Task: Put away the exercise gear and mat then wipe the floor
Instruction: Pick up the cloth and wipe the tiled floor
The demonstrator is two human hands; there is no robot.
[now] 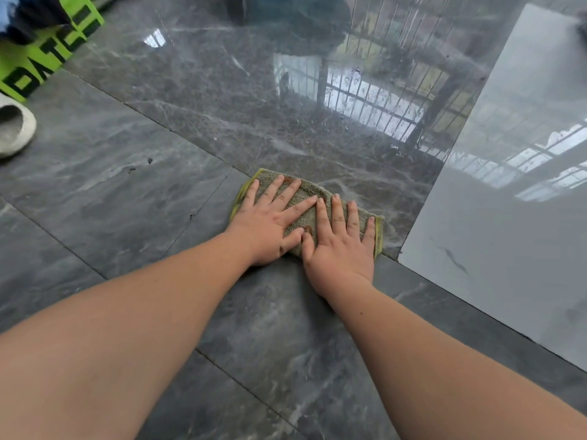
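A folded olive-green cloth point(313, 188) with yellow edging lies flat on the glossy dark grey marble floor point(190, 96) at the centre of the view. My left hand point(270, 220) presses down on its left half with straight, spread fingers. Beside it, my right hand point(341, 246) presses on the right half, fingers straight too. The two hands touch at the thumbs. Most of the cloth is hidden under the hands.
A bright green object with black lettering point(47, 55) stands at the upper left, with blue fabric above it. A pale slipper point(14, 128) lies at the left edge. A lighter grey floor slab point(508, 233) begins just right of the cloth.
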